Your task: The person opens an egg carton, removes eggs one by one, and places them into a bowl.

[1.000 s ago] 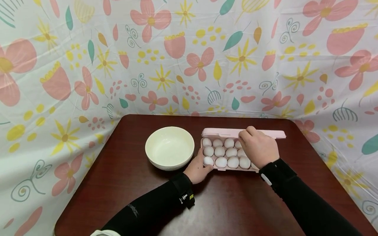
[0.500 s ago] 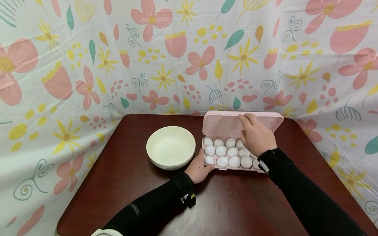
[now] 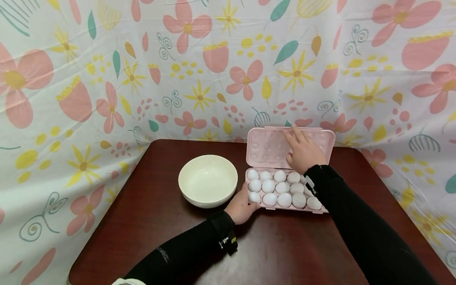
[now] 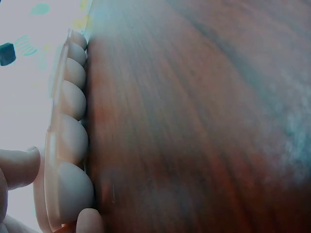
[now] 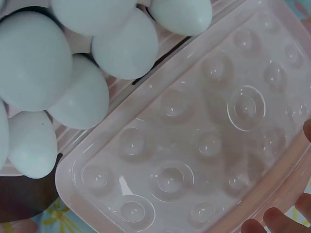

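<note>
A pink egg carton [image 3: 270, 208] lies in front of me on the right, filled with rows of white eggs [image 3: 284, 200]. Its dimpled pink lid [image 3: 264, 147] stands raised at the back. My left hand [image 3: 242, 206] holds the carton's left end, thumb at the front corner and fingers along the side. Against the inside of the lid, my right hand [image 3: 305, 152] rests with straight fingers spread. In the right wrist view its fingertips [image 5: 274, 219] are at the lid's outer edge. My right hand and wrist hide some eggs at the carton's right end.
A cream bowl [image 3: 208, 180] with nothing in it stands just left of the carton, close to my left hand. Everything sits on a dark red-brown table [image 3: 285, 249]. A flowered cloth [image 3: 199, 95] hangs behind and at both sides.
The lid has swung up and back from a low angle to standing open. My right hand has moved back with it, its fingers straightening. My left hand stays on the carton.
</note>
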A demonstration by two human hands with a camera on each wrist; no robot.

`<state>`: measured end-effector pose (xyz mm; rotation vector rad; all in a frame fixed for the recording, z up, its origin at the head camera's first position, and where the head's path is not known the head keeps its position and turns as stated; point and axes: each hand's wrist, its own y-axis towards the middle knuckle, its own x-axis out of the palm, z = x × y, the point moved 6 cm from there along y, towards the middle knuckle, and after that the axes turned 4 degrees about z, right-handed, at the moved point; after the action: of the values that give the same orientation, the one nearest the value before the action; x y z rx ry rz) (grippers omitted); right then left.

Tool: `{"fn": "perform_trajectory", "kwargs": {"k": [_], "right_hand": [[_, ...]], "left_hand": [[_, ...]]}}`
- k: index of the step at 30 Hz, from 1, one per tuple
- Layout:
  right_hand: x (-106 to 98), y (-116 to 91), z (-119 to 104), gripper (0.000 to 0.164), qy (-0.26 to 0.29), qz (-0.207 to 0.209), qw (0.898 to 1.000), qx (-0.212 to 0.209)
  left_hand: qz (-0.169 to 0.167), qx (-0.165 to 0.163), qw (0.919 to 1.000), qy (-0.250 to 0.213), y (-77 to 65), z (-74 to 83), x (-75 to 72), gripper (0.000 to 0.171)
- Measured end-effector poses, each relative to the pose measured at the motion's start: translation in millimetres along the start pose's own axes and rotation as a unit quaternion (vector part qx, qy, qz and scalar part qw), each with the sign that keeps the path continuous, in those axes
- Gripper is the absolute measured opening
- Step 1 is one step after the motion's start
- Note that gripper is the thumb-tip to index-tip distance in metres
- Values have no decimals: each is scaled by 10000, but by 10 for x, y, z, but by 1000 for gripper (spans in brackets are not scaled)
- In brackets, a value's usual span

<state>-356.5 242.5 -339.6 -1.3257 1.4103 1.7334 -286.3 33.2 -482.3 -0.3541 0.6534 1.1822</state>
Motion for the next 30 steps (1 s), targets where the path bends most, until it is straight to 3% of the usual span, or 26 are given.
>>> {"fn": "perform_trajectory", "kwargs": {"k": [13, 23, 30], "right_hand": [[276, 391, 138, 68, 188, -687, 9965, 447], [352, 453, 140, 71, 138, -1220, 9904, 643], [391, 497, 201, 70, 237, -1256, 9904, 526]], "left_hand": [[52, 59, 9998, 157, 10, -14, -29, 89], [49, 18, 9998, 172, 14, -74, 15, 90], [67, -64, 10000, 24, 26, -71, 2, 90]]}}
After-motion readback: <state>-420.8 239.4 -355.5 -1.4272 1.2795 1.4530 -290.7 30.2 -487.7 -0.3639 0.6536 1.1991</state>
